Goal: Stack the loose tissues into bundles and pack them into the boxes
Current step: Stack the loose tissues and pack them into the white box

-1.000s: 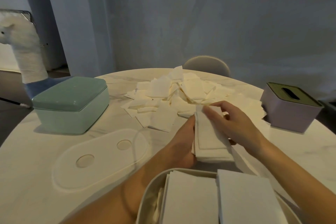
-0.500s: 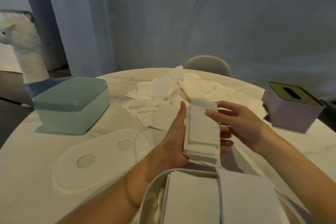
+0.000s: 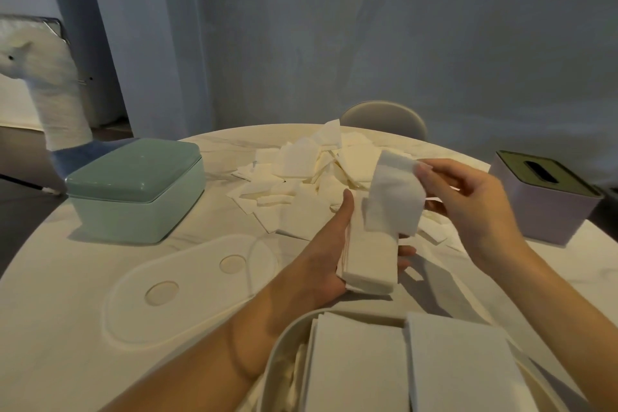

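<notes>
Cupping soft rectangular tissue bundle (image 3: 368, 257), left hand (image 3: 321, 264); right hand (image 3: 468, 204) fingers pinching limp sheet (image 3: 394, 194).

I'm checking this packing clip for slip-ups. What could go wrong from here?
1. The right hand pinches only a corner of one tissue, which droops over the bundle; it may land skewed or creased.
2. The left hand cradles the bundle from one side above the table; with so light a grip, sheets could fan out or slide off.
3. The near box already holds two stacks, so this bundle may not fit.
</notes>
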### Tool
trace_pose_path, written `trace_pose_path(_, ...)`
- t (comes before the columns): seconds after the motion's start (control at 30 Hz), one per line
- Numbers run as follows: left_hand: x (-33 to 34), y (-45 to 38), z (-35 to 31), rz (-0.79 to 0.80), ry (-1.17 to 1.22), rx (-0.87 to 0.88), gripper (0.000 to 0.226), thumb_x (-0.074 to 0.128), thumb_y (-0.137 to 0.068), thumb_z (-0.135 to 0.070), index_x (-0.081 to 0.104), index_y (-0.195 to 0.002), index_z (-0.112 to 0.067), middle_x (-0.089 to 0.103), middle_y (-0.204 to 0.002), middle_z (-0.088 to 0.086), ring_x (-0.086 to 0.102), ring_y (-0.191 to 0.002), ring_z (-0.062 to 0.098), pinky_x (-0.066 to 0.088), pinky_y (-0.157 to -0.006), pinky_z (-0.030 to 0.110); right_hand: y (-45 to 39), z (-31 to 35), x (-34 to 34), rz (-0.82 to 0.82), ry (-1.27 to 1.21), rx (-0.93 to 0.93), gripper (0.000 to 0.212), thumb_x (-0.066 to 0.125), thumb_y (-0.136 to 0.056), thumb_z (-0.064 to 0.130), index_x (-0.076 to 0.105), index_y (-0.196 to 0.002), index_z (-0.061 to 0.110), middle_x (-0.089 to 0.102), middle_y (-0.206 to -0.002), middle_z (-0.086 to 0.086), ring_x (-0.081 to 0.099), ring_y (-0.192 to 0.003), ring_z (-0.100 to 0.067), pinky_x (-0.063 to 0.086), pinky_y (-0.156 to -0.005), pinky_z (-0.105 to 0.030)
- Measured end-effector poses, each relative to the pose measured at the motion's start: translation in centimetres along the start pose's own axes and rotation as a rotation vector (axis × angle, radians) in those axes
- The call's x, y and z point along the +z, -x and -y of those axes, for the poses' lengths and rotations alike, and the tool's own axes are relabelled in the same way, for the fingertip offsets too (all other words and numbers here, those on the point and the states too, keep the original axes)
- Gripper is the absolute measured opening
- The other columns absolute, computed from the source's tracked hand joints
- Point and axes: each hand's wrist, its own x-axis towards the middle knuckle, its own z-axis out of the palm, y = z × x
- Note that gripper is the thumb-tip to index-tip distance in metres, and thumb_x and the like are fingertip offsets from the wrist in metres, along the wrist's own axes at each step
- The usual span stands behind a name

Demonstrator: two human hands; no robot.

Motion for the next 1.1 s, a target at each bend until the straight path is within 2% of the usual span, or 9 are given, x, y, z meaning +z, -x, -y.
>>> trace_pose_path(0.13,0.2,0.0,-0.3,-0.094,-0.017,0.080,0.061,0.030,-0.099,-0.070,0.063,-0.121,-0.025,0.072,-0.118,0.011,0.072,-0.099,0.024,0.056,-0.096,0.041,0.1,0.5,0.1,0.188,-0.172,0.136,0.024,0.068,-0.088,0.032,0.076,-0.109,0.022,0.077,-0.104,0.006,0.071,-0.099,-0.017,0.057,-0.087,-0.034)
trace_pose_path(0.27,1.2,0.9,-0.3,-0.065,-0.070,0.205,0.041,0.032,-0.103,-0.062,0.055,-0.093,-0.030,0.064,-0.081,-0.007,0.069,-0.057,0.003,0.056,-0.052,0.016,0.7,-1.2,1.0,0.271,0.166,0.050,0.010,0.072,-0.088,0.038,0.076,-0.096,0.035,0.074,-0.088,0.022,0.069,-0.083,-0.003,0.057,-0.075,-0.021)
trace_pose_path(0.4,1.1,1.1,-0.7,0.010,-0.207,0.092,0.052,0.052,-0.089,-0.069,0.057,-0.122,-0.029,0.078,-0.102,0.006,0.076,-0.088,0.021,0.061,-0.085,0.042,0.5,-1.9,1.0,0.217,0.321,-0.019,0.026,0.066,-0.080,0.056,0.072,-0.100,0.041,0.068,-0.095,0.028,0.066,-0.088,-0.003,0.051,-0.070,-0.013)
trace_pose_path(0.53,0.7,0.7,-0.5,0.047,-0.419,0.124,0.047,0.065,-0.095,-0.049,0.052,-0.135,-0.028,0.073,-0.120,0.009,0.073,-0.099,0.027,0.059,-0.094,0.051,-0.2,-1.7,0.4,0.241,0.307,-0.020,0.010,0.064,-0.088,0.050,0.071,-0.095,0.046,0.069,-0.097,0.029,0.063,-0.093,0.003,0.048,-0.075,-0.017)
trace_pose_path(0.63,0.5,0.5,-0.3,0.047,-0.444,0.109,0.043,0.065,-0.097,-0.040,0.051,-0.135,-0.026,0.073,-0.118,0.010,0.072,-0.097,0.025,0.061,-0.090,0.047,-0.4,-1.5,0.1,0.273,0.257,0.052,0.010,0.069,-0.090,0.039,0.076,-0.096,0.036,0.073,-0.098,0.017,0.065,-0.093,-0.008,0.049,-0.075,-0.020)
trace_pose_path(0.77,0.7,0.5,-0.3,0.088,-0.494,0.089,0.027,0.057,-0.103,-0.028,0.052,-0.128,-0.021,0.076,-0.098,-0.002,0.071,-0.083,0.015,0.062,-0.080,0.034,-0.4,-1.4,0.0,0.198,0.320,-0.002,0.010,0.066,-0.095,0.033,0.074,-0.101,0.030,0.071,-0.100,0.014,0.063,-0.093,-0.009,0.047,-0.072,-0.017)
trace_pose_path(0.9,0.7,0.6,-0.2,0.119,-0.536,0.096,0.035,0.057,-0.103,-0.023,0.050,-0.135,-0.012,0.074,-0.101,0.002,0.070,-0.085,0.018,0.062,-0.083,0.036,-0.5,-1.4,-0.1,0.104,0.338,-0.078,0.011,0.061,-0.099,0.028,0.071,-0.104,0.028,0.068,-0.099,0.014,0.063,-0.094,-0.009,0.051,-0.076,-0.019)
trace_pose_path(1.03,0.4,0.5,-0.2,0.130,-0.455,0.099,0.036,0.057,-0.102,-0.018,0.051,-0.137,-0.010,0.074,-0.099,0.003,0.071,-0.085,0.017,0.061,-0.076,0.034,-0.5,-0.4,-0.7,-0.155,0.101,-0.089,0.018,0.058,-0.101,0.031,0.071,-0.109,0.020,0.069,-0.100,0.009,0.065,-0.089,-0.007,0.058,-0.076,-0.022)
trace_pose_path(1.1,0.5,0.5,-0.1,0.088,-0.359,0.089,0.035,0.060,-0.101,-0.018,0.053,-0.135,-0.020,0.077,-0.101,0.005,0.073,-0.084,0.018,0.062,-0.073,0.035,-0.4,0.6,-1.0,-0.145,-0.090,-0.048,0.021,0.059,-0.100,0.032,0.071,-0.111,0.019,0.068,-0.105,0.003,0.064,-0.092,-0.008,0.057,-0.074,-0.022)
